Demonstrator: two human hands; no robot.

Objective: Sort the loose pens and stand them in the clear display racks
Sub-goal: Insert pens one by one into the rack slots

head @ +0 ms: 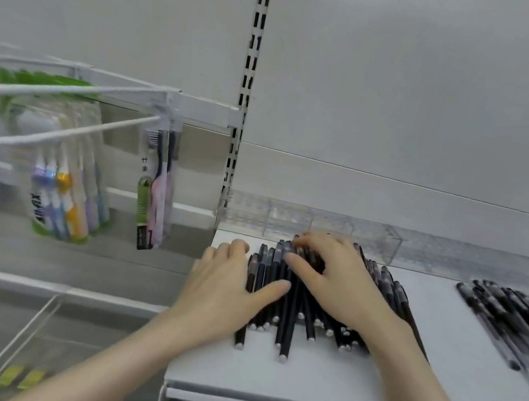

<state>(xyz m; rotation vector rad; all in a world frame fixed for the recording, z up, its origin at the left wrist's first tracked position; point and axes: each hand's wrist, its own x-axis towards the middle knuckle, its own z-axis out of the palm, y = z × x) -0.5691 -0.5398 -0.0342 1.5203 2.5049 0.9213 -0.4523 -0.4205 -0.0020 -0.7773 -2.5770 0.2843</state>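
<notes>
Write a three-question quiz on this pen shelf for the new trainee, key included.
1. Fill in: ___ separate pen piles lie on the shelf.
2. True or false: pens already stand in the clear display racks.
3. The left hand and right hand both touch: A the left pen pile; B the clear display racks; C only the shelf.
Key: 1 two; 2 false; 3 A.
</notes>
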